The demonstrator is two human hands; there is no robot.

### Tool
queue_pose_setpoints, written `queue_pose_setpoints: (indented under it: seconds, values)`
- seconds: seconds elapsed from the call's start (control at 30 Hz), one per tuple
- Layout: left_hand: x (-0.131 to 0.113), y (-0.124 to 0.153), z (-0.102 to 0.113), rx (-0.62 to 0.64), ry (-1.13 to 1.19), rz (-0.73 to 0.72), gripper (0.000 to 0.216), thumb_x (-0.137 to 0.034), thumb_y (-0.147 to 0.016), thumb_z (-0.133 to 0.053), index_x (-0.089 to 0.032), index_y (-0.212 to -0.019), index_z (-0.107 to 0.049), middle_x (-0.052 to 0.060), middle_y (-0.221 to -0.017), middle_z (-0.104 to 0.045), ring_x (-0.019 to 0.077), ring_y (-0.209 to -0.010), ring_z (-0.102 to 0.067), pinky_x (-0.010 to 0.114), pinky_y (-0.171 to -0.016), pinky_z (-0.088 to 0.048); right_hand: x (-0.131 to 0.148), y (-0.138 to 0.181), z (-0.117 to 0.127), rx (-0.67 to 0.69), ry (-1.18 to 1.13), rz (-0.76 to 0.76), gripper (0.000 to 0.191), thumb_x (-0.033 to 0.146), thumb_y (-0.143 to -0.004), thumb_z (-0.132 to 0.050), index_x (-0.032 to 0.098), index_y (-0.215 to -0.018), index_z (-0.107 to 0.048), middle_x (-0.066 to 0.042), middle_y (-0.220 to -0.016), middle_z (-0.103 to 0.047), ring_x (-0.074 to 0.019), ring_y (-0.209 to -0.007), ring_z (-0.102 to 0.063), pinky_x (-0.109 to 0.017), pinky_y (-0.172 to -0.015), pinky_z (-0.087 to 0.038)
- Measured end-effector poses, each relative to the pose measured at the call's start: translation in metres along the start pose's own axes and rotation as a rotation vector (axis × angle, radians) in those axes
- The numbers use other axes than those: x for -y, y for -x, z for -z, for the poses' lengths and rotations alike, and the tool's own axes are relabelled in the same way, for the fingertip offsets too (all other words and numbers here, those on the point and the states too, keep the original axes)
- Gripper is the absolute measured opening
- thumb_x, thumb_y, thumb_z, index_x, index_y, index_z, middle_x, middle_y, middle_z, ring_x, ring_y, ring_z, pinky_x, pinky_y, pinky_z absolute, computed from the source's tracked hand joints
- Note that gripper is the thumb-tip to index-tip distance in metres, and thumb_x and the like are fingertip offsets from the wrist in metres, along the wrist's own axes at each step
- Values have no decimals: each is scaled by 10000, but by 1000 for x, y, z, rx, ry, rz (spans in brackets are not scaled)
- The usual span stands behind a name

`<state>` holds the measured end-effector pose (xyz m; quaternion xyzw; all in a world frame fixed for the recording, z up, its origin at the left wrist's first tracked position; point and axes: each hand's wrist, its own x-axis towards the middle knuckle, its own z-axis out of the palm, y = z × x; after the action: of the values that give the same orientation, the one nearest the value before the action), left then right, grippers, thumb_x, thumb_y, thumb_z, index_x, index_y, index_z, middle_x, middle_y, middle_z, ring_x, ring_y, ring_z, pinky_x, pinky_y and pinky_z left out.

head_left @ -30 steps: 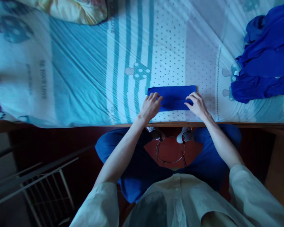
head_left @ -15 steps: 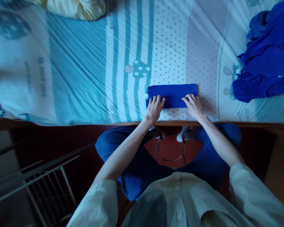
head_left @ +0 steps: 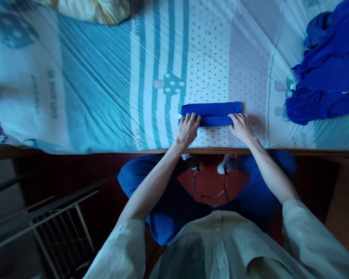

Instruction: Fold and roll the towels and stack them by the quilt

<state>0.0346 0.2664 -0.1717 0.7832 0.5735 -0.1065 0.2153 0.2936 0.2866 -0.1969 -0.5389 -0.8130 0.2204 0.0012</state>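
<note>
A folded blue cloth [head_left: 212, 113] lies as a narrow strip near the front edge of the bed [head_left: 104, 89]. My left hand [head_left: 188, 129] grips its left end with fingers curled over the near edge. At the right end, my right hand [head_left: 242, 127] holds the cloth the same way. Both hands press the near layer up against the far layer of the strip.
A heap of blue clothes [head_left: 325, 69] lies at the right of the bed. A yellow pillow [head_left: 90, 9] sits at the far left. A wire rack [head_left: 52, 232] stands on the floor at my left. The wooden bed frame [head_left: 75, 152] runs along the front.
The blue cloth has become narrower as both hands brought its near edge up over the far part. The hands moved slightly away from me.
</note>
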Motion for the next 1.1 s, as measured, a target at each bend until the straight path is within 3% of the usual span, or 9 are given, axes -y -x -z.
queue_pose_setpoints:
  seconds: [0.2,0.43,0.67,0.83,0.93,1.1]
  values:
    - [0,0,-2,2,2,-21,540,-62,-860,-467,-146,-1392,-509,217,-1379,-528,351,-1287,-505,474,-999,-493,0,-1,0,4,5,30,501,130,-912,-559,198,-1407,-590,-153,-1361,-618,-327,-1215,-576,-490,-1046,-405]
    - [11,-3,19,119,50,50,426,-67,-912,-458,-162,-1309,-581,164,-1181,-640,296,-1169,-617,391,-967,-526,-8,-4,15,12,-92,-64,391,163,-936,-585,207,-1313,-678,-134,-1196,-716,-319,-1163,-634,-475,-1052,-445]
    - [33,-7,22,281,117,21,388,-251,-963,-533,-198,-1341,-601,105,-1158,-726,276,-1136,-668,334,-965,-512,-32,-7,27,147,-215,-172,364,370,-887,-751,237,-1226,-730,-93,-1145,-759,-313,-1084,-685,-427,-952,-522]
    - [42,-11,23,376,160,23,433,-335,-977,-521,-189,-1378,-592,86,-1155,-744,255,-1117,-673,293,-951,-505,-36,-7,30,284,-194,-272,376,437,-882,-771,227,-1192,-743,-101,-1112,-772,-304,-1035,-710,-387,-933,-526]
    - [44,-12,23,363,171,67,452,-363,-978,-514,-202,-1396,-579,92,-1190,-733,267,-1154,-661,310,-959,-506,-33,-7,31,339,-119,-314,359,421,-945,-694,214,-1237,-718,-124,-1165,-760,-314,-1087,-706,-393,-950,-527]
    - [47,-10,19,241,131,134,419,-257,-951,-534,-220,-1363,-599,115,-1239,-700,286,-1192,-648,357,-973,-510,-34,-7,26,297,-40,-332,369,378,-976,-644,165,-1273,-696,-174,-1195,-741,-329,-1164,-676,-439,-1006,-513]
